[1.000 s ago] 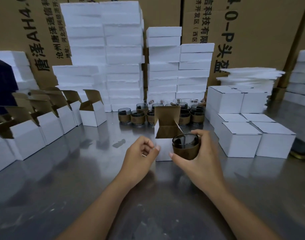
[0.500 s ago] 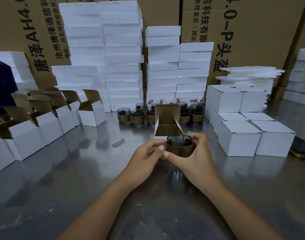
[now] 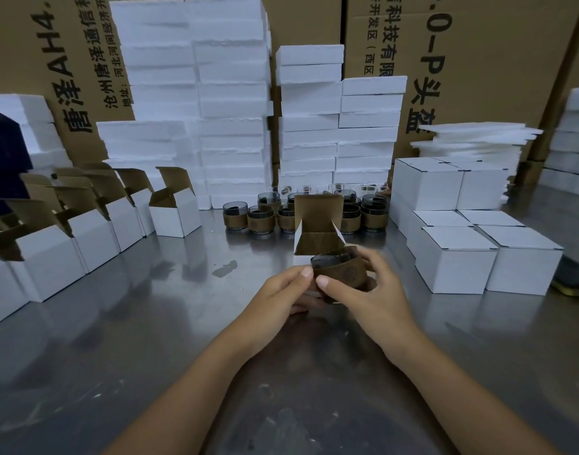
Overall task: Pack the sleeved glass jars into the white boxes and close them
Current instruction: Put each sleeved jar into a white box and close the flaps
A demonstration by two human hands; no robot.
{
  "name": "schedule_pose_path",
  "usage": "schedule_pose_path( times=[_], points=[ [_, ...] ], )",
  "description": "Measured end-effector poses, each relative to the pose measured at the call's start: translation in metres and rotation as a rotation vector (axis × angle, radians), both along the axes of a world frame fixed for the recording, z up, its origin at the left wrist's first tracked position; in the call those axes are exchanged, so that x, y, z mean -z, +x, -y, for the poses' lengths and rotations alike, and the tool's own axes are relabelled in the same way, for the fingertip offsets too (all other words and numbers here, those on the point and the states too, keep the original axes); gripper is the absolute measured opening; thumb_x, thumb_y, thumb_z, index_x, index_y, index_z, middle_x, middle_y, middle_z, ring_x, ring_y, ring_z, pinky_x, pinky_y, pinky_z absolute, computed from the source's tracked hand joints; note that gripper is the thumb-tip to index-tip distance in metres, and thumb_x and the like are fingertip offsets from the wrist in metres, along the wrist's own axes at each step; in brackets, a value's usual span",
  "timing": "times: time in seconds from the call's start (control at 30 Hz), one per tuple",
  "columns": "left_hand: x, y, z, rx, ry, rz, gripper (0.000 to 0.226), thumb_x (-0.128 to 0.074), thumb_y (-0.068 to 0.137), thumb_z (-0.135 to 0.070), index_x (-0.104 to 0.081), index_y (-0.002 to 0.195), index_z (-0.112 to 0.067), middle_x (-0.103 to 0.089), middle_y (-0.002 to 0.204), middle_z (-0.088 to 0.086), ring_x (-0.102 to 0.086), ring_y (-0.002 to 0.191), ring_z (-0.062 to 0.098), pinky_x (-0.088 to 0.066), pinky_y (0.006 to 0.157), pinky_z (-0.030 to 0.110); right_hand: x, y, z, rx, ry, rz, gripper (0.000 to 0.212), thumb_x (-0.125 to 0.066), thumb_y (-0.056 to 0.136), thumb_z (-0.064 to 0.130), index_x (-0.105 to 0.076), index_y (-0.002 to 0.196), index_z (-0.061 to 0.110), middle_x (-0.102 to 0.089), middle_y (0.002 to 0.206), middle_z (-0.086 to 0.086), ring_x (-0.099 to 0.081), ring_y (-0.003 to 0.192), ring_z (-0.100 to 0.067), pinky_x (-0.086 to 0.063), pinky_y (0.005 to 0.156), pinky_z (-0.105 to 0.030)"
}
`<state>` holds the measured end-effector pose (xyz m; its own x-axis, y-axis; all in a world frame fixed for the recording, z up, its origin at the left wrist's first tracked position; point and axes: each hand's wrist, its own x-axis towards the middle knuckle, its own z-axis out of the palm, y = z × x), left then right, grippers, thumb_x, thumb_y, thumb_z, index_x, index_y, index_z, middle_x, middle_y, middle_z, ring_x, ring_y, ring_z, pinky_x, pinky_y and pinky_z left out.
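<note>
**Item:** one jar (image 3: 339, 269), dark glass, with a brown sleeve (image 3: 352, 276) round its middle and its rim uppermost.

**Location:** held above the table (image 3: 150, 323), just in front of the open box (image 3: 300, 259). The box's lid flap stands upright behind it. The jar is not yet inside.

**Hands:** both grip the jar.
- The left hand (image 3: 283, 290) has its thumb at the sleeve's left edge and its fingers curled beneath.
- The right hand (image 3: 373, 290) has its thumb on the front of the sleeve and its fingers wrapped round the far side.

**Handling, as I judge it:**
- The glass is rigid and breakable, and likely has some heft for its size.
- Bare glass at the rim and base would be slick. The sleeve looks matte and should give the surer hold.
- Take hold on the sleeve band, from opposite sides, as is done here.
- The box is thin card, light and apt to slide or buckle, so the jar wants lowering straight in, not dropping.
- The fit looks close. Fingers may need to shift up to the rim as the jar enters.

**Nearby:**
- Spare jars (image 3: 260, 221) are clustered behind the box.
- Closed boxes (image 3: 455, 257) are to the right.
- Open boxes (image 3: 173, 215) stand in a row on the left.
- Foam slabs (image 3: 232, 93) are stacked at the back.
</note>
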<state>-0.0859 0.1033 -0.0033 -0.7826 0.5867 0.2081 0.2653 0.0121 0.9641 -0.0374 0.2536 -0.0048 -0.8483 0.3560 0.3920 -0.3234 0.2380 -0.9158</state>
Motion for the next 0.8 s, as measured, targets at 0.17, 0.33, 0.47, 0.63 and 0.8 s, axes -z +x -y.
schedule_pose_path(
  times=[0.17,0.33,0.47,0.63,0.8],
  points=[
    [-0.0032,-0.001,0.0007,0.037,0.057,0.019,0.037,-0.035,0.093,-0.046,-0.054,0.123,-0.035,-0.071,0.109,-0.002,-0.067,0.099,0.016,-0.052,0.09,0.026,-0.0044,-0.0015,-0.0004,-0.057,-0.277,-0.022,0.069,-0.08,0.047,0.045,-0.062,0.11,0.022,-0.071,0.097,0.007,-0.067,0.089,-0.003,-0.052,0.074,-0.019],
    [-0.0064,-0.0023,0.0041,0.053,0.084,0.012,0.038,-0.038,0.083,-0.055,-0.056,0.115,-0.045,-0.071,0.108,-0.007,-0.068,0.099,0.016,-0.053,0.083,0.02,-0.0083,-0.0007,-0.0013,-0.096,-0.404,-0.001,0.07,-0.075,0.046,0.052,-0.065,0.102,0.013,-0.073,0.094,-0.006,-0.07,0.091,-0.022,-0.055,0.075,-0.032],
    [-0.0056,-0.0022,0.005,0.044,0.084,0.006,0.035,-0.038,0.083,-0.056,-0.058,0.111,-0.048,-0.071,0.108,-0.009,-0.068,0.098,0.016,-0.052,0.078,0.017,-0.0083,-0.0009,-0.0026,-0.107,-0.417,0.005,0.067,-0.073,0.047,0.054,-0.065,0.102,0.016,-0.072,0.095,-0.006,-0.068,0.093,-0.022,-0.054,0.077,-0.031],
    [-0.0044,-0.0048,0.0036,0.019,0.068,0.008,0.042,-0.039,0.081,-0.057,-0.058,0.115,-0.042,-0.072,0.103,-0.005,-0.068,0.095,0.016,-0.053,0.081,0.021,-0.0077,-0.0001,-0.0016,-0.079,-0.349,0.004,0.081,-0.074,0.04,0.058,-0.059,0.111,0.021,-0.072,0.092,0.001,-0.07,0.09,-0.017,-0.053,0.076,-0.028],
    [-0.002,-0.0054,0.0017,-0.006,0.071,0.046,0.048,-0.04,0.082,-0.053,-0.062,0.116,-0.028,-0.072,0.097,0.001,-0.069,0.09,0.018,-0.05,0.077,0.024,-0.005,0.0,0.0001,-0.021,-0.192,-0.074,0.055,-0.084,0.056,0.033,-0.054,0.102,0.025,-0.068,0.091,0.007,-0.065,0.078,0.004,-0.047,0.063,-0.009]
  ],
)
